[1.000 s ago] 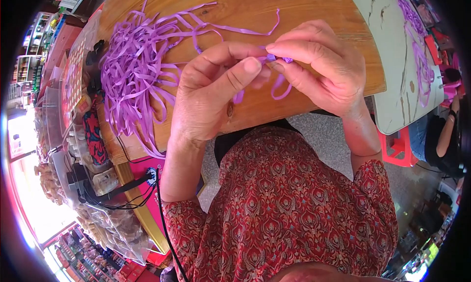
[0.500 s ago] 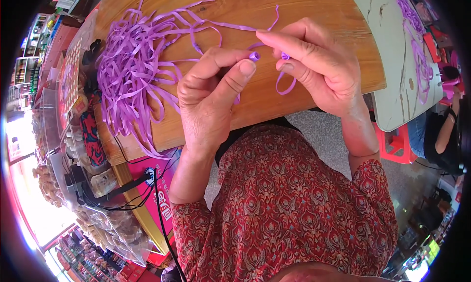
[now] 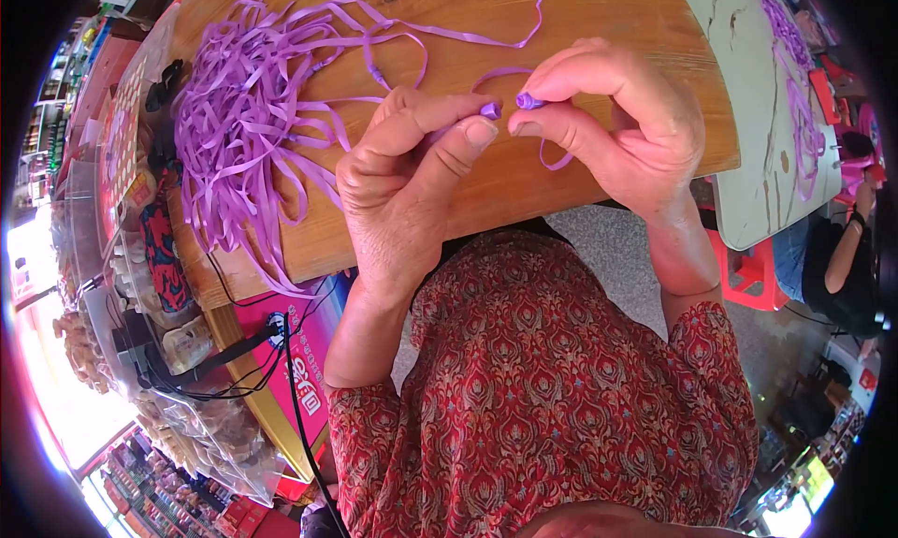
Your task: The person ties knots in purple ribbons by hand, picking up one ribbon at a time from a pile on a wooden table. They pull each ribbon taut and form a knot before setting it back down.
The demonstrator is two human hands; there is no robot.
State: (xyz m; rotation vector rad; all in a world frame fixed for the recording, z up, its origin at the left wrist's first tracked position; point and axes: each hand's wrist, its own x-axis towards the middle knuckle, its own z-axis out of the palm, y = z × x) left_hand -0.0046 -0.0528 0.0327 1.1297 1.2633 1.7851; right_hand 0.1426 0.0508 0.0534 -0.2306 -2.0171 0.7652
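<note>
Ribbon (image 3: 529, 100) sits pinched in both hands' fingers (image 3: 561, 131) (a loop trailing below) above the table (image 3: 599, 14).

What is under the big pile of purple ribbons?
The purple ribbons lie on a wooden table, with bare wood showing around the strands. Whatever sits beneath the thickest part is covered, so it cannot be seen.

Red plastic stool (image 3: 748, 267); black cables (image 3: 281, 351); grey table (image 3: 758, 117) alongside.

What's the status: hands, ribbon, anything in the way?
Left hand and right hand each pinch an end of a purple ribbon strip. Loose ribbon pile lies left on wooden table. Nothing between hands.
</note>
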